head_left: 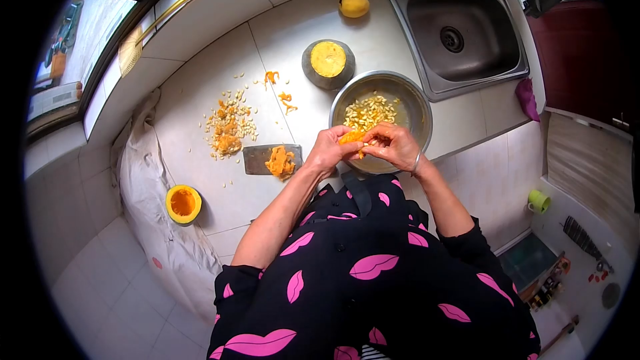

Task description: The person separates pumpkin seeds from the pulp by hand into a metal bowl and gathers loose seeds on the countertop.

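Note:
Both hands are over the near side of a metal bowl (427, 117) that holds pale seeds (370, 112) in liquid. My left hand (328, 150) has its fingers closed on a clump of orange pulp (352, 137). Against the same clump, my right hand (396, 147) pinches with thumb and fingers, touching my left fingertips. To the left of the bowl lies a cleaver blade (256, 160) with orange pulp (281, 163) on it. A heap of seeds and pulp (228, 127) is spread on the white counter farther left.
Behind the bowl stand a dark-skinned cut pumpkin (328, 60) and a yellow fruit (354, 5). A hollow pumpkin piece (183, 204) sits at the left near a white cloth (143, 187). The sink (460, 33) is at the upper right, with a purple cloth (527, 99) beside it.

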Demonstrator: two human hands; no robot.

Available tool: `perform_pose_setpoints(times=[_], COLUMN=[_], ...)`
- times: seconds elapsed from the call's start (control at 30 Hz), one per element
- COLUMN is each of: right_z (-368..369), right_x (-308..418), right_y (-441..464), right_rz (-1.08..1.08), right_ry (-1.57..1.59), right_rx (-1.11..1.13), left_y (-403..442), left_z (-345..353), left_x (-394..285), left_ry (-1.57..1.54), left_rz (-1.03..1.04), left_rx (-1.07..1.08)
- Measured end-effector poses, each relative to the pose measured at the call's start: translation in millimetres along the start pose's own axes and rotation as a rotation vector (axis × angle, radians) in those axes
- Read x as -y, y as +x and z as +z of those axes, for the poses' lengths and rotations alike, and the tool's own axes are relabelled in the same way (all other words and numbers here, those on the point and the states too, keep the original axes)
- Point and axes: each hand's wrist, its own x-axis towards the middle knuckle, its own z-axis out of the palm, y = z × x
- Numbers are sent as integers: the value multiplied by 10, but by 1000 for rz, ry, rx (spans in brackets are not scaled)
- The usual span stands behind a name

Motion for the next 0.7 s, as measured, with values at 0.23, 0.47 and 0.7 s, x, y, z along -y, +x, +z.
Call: perform_pose_setpoints(times=[0.23, 0.47, 0.7], right_z=[98, 140, -13], right_x=[-96, -140, -338], right_y=[41, 51, -7], right_rz=[-89, -132, 267], right_ry=[-216, -345, 398], right_rx=[-70, -56, -193], left_y=[-10, -8, -48], left_z=[-49, -91, -53], left_x=[28, 80, -33], left_ry=[36, 88, -26], left_rz=[9, 18, 1], left_rx=[38, 86, 142])
